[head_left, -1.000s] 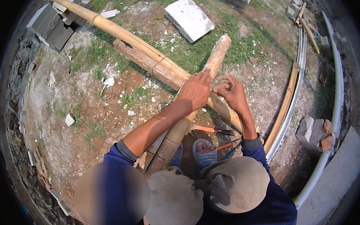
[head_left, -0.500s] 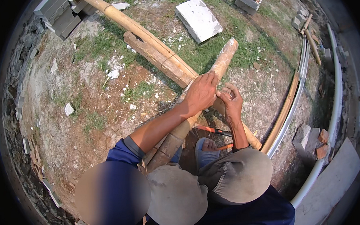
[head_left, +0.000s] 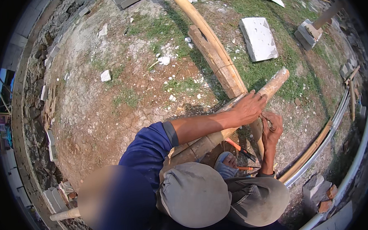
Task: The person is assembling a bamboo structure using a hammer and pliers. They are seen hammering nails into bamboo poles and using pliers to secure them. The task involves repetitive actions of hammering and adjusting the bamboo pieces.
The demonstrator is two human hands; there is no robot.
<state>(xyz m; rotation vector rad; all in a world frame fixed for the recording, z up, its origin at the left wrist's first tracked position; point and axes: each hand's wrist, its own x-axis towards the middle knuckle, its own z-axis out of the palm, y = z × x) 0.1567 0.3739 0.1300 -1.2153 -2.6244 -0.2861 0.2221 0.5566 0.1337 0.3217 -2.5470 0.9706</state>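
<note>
Two bamboo poles cross in front of me: a thick one (head_left: 273, 86) slants up to the right, and a longer one (head_left: 202, 21) runs away toward the far side. A rough wooden piece (head_left: 214, 60) lies along the longer pole, bound to it by a thin tie. My left hand (head_left: 250, 108) grips the thick pole from above, close to the crossing. Just below it, my right hand (head_left: 271, 128) is closed in a pinch beside the poles. Whatever its fingers hold is too small or hidden to make out.
Orange-and-black handled tools (head_left: 241, 148) lie by my sandalled foot (head_left: 226, 162). A white block (head_left: 258, 38) sits on the grass beyond the poles. To the right run metal and bamboo lengths (head_left: 308, 150), a pale pipe (head_left: 354, 161) and broken blocks (head_left: 316, 189).
The view has turned, so the scene sits farther right in the picture. My left hand stays on the thick pole, and my right hand remains pinched beside the crossing.
</note>
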